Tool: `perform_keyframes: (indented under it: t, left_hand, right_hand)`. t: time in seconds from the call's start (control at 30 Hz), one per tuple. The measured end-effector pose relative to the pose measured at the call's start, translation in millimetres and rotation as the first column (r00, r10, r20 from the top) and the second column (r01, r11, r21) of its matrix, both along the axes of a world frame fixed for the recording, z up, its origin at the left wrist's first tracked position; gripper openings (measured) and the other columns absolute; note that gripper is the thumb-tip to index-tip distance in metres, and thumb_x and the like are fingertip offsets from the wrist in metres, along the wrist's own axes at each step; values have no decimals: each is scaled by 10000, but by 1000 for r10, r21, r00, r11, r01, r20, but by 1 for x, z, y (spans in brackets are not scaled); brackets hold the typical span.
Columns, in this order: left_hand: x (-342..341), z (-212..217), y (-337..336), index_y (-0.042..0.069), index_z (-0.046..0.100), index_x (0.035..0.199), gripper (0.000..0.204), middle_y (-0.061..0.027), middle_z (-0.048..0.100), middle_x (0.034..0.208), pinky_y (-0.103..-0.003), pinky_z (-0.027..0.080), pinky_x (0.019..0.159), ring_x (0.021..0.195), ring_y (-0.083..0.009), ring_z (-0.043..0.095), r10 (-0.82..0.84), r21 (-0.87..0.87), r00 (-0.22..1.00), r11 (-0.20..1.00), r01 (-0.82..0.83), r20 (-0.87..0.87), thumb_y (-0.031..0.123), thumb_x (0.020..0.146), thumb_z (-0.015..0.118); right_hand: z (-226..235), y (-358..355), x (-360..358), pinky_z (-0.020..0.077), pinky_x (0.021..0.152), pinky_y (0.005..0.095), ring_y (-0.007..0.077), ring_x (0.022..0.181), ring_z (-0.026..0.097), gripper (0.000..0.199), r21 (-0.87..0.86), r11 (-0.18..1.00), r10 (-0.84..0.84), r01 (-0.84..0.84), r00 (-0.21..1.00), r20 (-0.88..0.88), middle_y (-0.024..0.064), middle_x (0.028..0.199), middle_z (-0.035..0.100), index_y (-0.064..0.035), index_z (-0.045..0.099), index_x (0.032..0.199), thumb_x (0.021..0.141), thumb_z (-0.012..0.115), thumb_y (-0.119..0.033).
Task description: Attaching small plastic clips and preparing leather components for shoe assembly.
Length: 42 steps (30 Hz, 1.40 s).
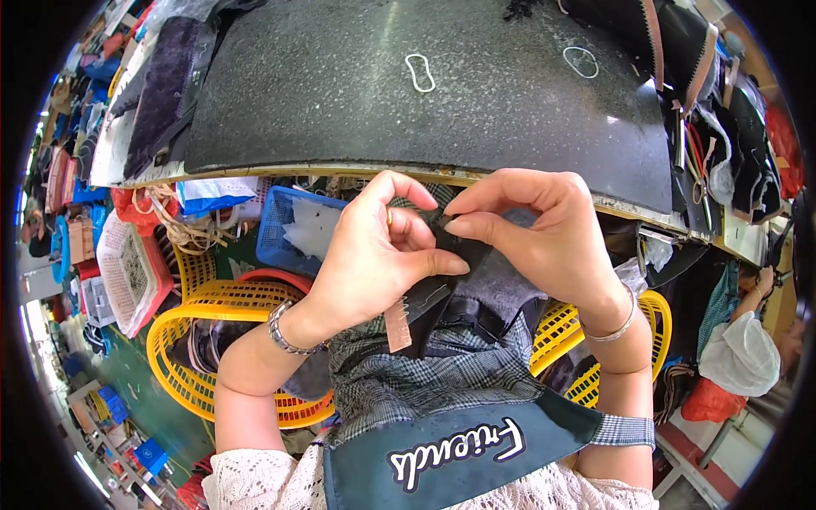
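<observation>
Above my lap, both hands work close together at a black piece of material (466, 250). My right hand (548, 234) is closed in a pinch, thumb against forefinger, at its upper edge. My left hand (365, 242) has its fingers curled and its thumb laid over the piece from the left; the forefinger arches above. What lies between the fingertips is too small to make out. Below, a tan strip with a zigzag edge (397, 325) hangs by the left wrist. A grey fuzzy piece (501, 285) rests on my checked apron (425, 374).
Ahead stands a dark-topped workbench (340, 102) with two white rubber bands (419, 73) on it. Yellow baskets (191, 374) flank my lap, and a blue basket (268, 225) sits beneath the bench's edge. Dark zigzag-edged pieces (701, 68) lie at the far right. Another person's hand (765, 280) shows at right.
</observation>
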<state>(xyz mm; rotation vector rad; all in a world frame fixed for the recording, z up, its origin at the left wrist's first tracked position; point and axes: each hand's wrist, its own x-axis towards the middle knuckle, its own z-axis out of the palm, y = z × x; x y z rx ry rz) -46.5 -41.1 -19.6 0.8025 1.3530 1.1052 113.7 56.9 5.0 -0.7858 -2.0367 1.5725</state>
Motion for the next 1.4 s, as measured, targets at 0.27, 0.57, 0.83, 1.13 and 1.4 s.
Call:
perform_keyframes:
  t: [0.27,0.57,0.83,1.13,1.4]
  left_hand:
    - [-1,-1,-6,4,549,1055,437,-6,636,720,-201,491,638,673,-43,590,38,31,997,999,-40,62,-58,698,793]
    - [-13,0,-9,-5,717,930,114,-29,666,774,-185,445,609,658,-59,567,-78,7,989,997,78,129,25,820,713]
    - [-13,-13,-11,-2,642,870,39,-7,580,868,-203,395,695,798,-68,512,-58,141,998,989,55,22,35,881,646]
    - [20,-1,-21,-32,713,872,89,-92,692,751,-288,510,630,690,-126,647,-419,-210,880,902,377,-222,7,803,674]
    - [-8,-54,-42,-39,709,846,71,-71,688,724,-260,480,591,653,-90,608,-10,-99,981,995,-9,-192,-38,795,660]
  right_hand:
    - [-3,-4,4,477,577,256,90,642,614,87,50,994,92,-92,996,6,103,707,663,11,648,893,807,656,4]
    - [-25,-20,30,457,829,361,272,952,562,272,311,950,102,-34,973,-205,91,1000,598,-80,688,910,657,784,-60]
    - [-118,-22,162,330,1091,495,373,1344,361,710,421,887,-178,-191,699,692,171,1359,476,-100,512,1312,657,781,-44]
    - [-46,-8,18,493,671,377,295,733,612,225,620,778,119,-104,993,17,99,868,634,-21,576,872,708,729,-15]
    - [-80,-46,16,497,858,388,237,902,625,201,858,512,91,41,991,-101,72,932,656,-14,603,761,583,630,-105]
